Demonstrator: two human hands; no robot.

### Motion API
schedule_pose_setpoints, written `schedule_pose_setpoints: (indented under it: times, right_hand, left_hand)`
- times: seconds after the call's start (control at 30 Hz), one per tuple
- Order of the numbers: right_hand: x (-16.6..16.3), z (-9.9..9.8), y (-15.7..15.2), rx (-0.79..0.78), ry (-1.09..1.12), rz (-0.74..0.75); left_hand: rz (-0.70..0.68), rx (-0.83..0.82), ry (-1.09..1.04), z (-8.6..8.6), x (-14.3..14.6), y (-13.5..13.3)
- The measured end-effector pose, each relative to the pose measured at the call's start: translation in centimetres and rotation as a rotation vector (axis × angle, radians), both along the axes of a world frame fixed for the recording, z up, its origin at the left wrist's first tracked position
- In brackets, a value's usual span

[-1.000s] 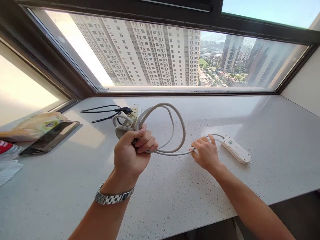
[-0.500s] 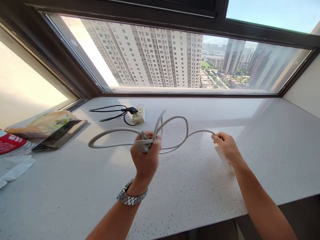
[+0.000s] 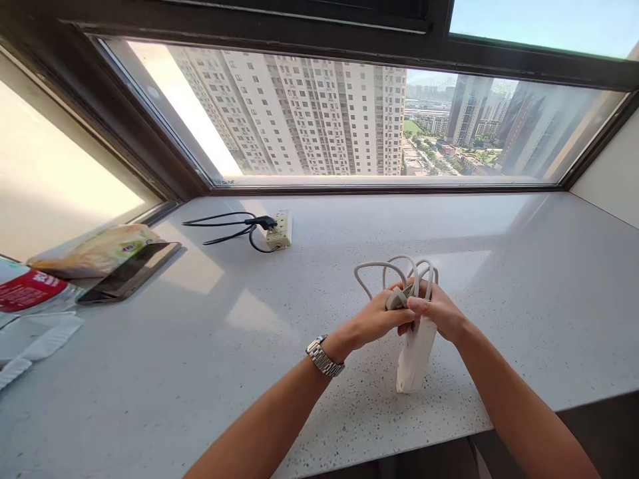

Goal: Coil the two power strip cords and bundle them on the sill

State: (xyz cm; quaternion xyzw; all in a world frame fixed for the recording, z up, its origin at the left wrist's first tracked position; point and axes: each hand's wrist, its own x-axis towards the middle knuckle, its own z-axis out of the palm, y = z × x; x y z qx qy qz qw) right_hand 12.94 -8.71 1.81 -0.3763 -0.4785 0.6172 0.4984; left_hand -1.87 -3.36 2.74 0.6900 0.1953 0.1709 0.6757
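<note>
In front of me my two hands meet over a grey power cord [image 3: 380,265] gathered into several loops. My left hand [image 3: 370,322], wearing a metal-band watch, is closed around the cord and its grey plug [image 3: 396,301]. From the other side my right hand [image 3: 446,311] grips the cord bundle, its thumb pressing across the loops. Below the fingers a long white block [image 3: 416,359], which looks like a power strip, stands tilted near the counter. Its upper end is hidden by my hands, and no sockets show.
On the speckled white counter [image 3: 190,399], a small cream socket block [image 3: 280,230] with a black plug and cord [image 3: 259,222] sits near the window. At left lie a phone [image 3: 132,271], a food packet [image 3: 100,249], a red-labelled bottle [image 3: 32,290] and white plastic wrap [image 3: 42,339].
My left hand has moved right with the cord and plug to meet my right hand. The wide loops are now drawn together above the white block, which shows more fully.
</note>
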Motion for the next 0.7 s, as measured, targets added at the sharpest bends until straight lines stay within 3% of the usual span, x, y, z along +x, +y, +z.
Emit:
schedule_pose_setpoints:
  times: [0.17, 0.3, 0.4, 0.47, 0.53, 0.6, 0.7]
  right_hand:
    - [0.2, -0.4, -0.1, -0.172, 0.121, 0.098]
    - [-0.1, -1.0, 0.2, -0.143, 0.192, 0.005]
    - [-0.4, -1.3, 0.7, -0.098, 0.240, -0.205]
    - [-0.2, -1.4, 1.1, -0.120, 0.279, -0.323]
    - [0.2, -1.6, 1.5, -0.168, 0.342, -0.432]
    - [0.9, -1.7, 1.9, -0.216, 0.417, -0.542]
    - [1.7, -1.7, 2.1, -0.286, 0.481, -0.623]
  left_hand:
    - [-0.150, -0.147, 0.058, 0.4, -0.1, 0.7]
    - [-0.068, 0.026, 0.002, -0.1, 0.0, 1.3]
    - [0.197, 0.245, -0.038, -0.4, -0.5, 2.2]
    - [0.485, 0.376, -0.037, -0.2, -1.5, 3.9]
    - [0.830, 0.529, -0.013, 0.4, -3.6, 6.7]
    - [1.092, 0.659, 0.073, 1.3, -6.7, 10.3]
    - [1.234, 0.690, 0.391, 2.7, -11.9, 15.3]
